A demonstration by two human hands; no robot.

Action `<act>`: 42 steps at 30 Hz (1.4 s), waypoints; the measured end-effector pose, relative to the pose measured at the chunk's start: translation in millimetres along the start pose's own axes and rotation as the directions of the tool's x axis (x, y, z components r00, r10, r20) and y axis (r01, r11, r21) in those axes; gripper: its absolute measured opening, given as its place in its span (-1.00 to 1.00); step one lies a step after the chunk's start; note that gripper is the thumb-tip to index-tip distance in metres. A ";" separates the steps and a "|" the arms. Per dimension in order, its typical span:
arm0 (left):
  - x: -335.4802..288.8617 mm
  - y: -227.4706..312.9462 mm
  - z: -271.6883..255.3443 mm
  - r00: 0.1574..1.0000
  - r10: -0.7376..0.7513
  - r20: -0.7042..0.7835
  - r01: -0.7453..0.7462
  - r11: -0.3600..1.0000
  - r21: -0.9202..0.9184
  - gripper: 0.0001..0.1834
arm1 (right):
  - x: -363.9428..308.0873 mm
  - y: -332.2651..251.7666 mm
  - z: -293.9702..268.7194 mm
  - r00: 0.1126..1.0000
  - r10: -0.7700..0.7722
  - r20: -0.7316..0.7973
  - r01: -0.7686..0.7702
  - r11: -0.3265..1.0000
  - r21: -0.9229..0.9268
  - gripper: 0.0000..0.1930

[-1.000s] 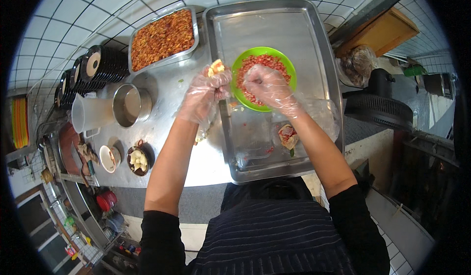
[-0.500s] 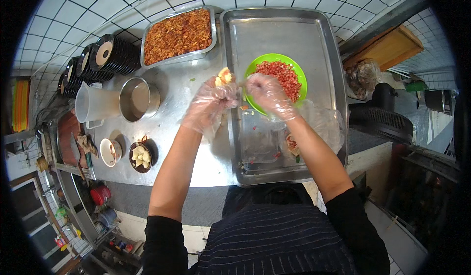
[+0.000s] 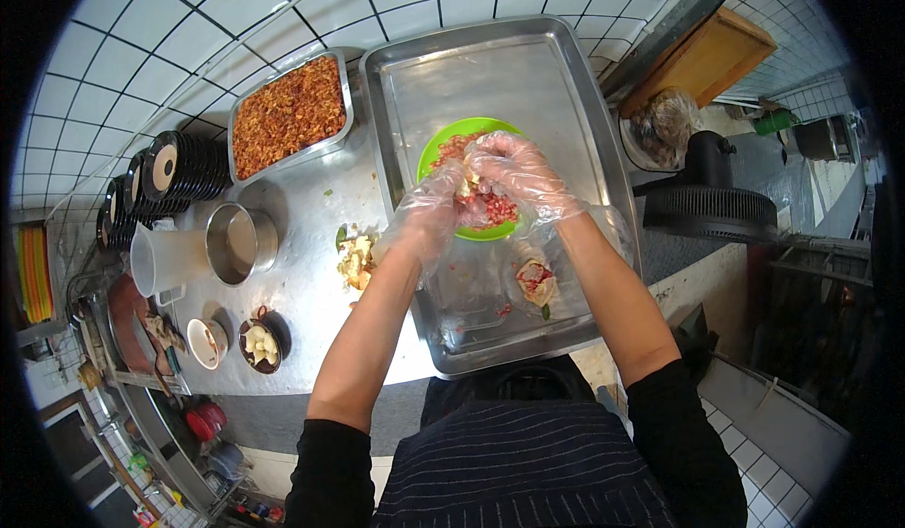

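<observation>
Clear plastic gloves cover both my hands, which meet over a bright green plate heaped with red pomegranate seeds. My left hand is closed on a pale-skinned pomegranate piece, mostly hidden by the fingers. My right hand curls round the same piece from the other side, fingers bent against it. Beneath the hands, the plate sits in a large metal tray. Closer to me in that tray lies another pomegranate chunk, its red seeds showing, beside clear plastic.
Pomegranate peels lie on the steel table left of the tray. Further left stand a pan of reddish-brown crumbly food, a metal pot, a plastic jug, stacked black dishes and two small bowls. A black fan stands at right.
My left hand has moved right, over the plate, and meets my right hand at the pomegranate piece. The view has shifted, so the peels beside my left arm now show.
</observation>
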State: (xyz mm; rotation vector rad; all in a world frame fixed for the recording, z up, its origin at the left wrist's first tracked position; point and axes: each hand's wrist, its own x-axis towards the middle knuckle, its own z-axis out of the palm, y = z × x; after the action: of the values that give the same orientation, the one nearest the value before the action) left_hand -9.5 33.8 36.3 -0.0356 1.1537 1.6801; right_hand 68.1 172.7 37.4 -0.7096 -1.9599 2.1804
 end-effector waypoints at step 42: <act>-5.3 3.0 6.1 0.947 0.316 -0.064 -0.239 0.821 0.518 -0.82 | -2.2 -4.5 -2.1 0.988 -0.148 -0.041 0.137 0.969 -0.204 -0.79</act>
State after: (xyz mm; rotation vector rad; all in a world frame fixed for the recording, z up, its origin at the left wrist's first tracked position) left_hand -6.4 34.3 44.4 0.3629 1.7559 1.5879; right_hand 70.0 174.4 42.2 -0.6254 -2.1502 1.8807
